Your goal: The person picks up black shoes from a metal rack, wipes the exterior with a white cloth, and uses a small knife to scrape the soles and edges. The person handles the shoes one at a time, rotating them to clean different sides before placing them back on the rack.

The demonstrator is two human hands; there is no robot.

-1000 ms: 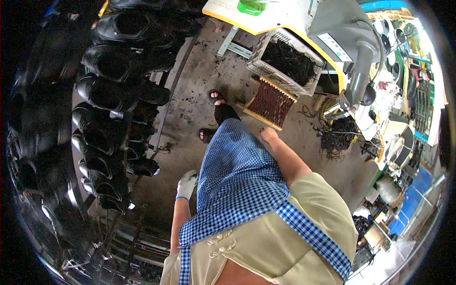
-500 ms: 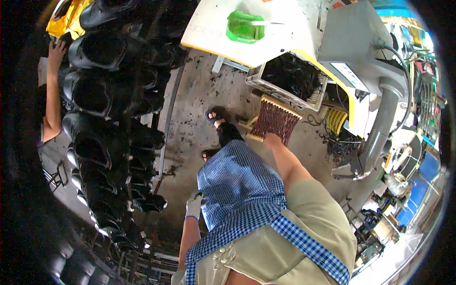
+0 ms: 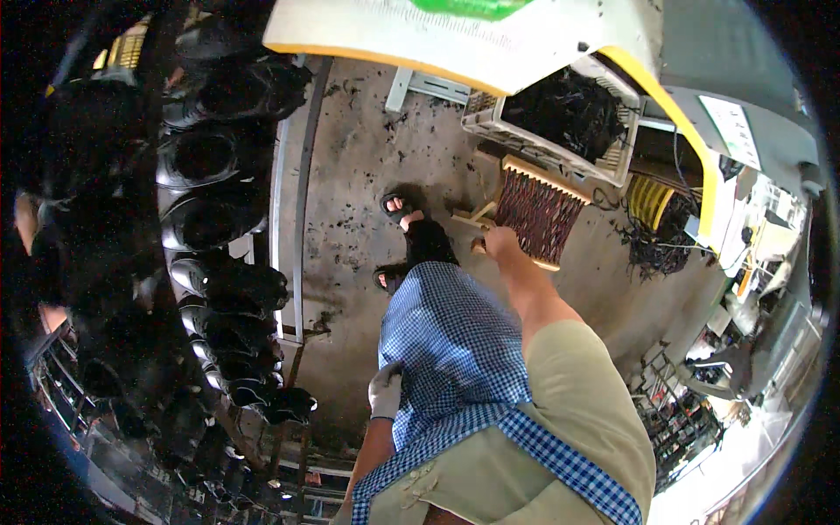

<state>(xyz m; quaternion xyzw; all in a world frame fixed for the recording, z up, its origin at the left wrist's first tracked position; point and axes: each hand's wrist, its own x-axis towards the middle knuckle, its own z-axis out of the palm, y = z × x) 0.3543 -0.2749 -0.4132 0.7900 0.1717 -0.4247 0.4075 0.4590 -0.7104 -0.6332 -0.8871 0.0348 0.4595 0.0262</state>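
My right hand (image 3: 500, 244), bare, is closed on the near-left edge of a small wooden stool (image 3: 541, 214) with a dark red-brown woven seat. The stool stands on the floor ahead and to the right of my feet. My left hand (image 3: 385, 391) wears a white glove and hangs at my left side, against the blue checked apron (image 3: 451, 337). Its fingers look curled; what they hold, if anything, is hidden.
At left stand racks of shiny black boot-shaped items (image 3: 203, 156). Ahead is a white worktable (image 3: 367, 33) with a yellow edge. Beneath it, a crate (image 3: 490, 122) holds black scraps. A yellow slatted thing (image 3: 649, 201) lies right of the stool. Scraps litter the floor.
The view has shifted, bringing the black racks closer. My right hand stays at the stool, now with more of the hand showing. Another person's arm at far left is mostly hidden now.
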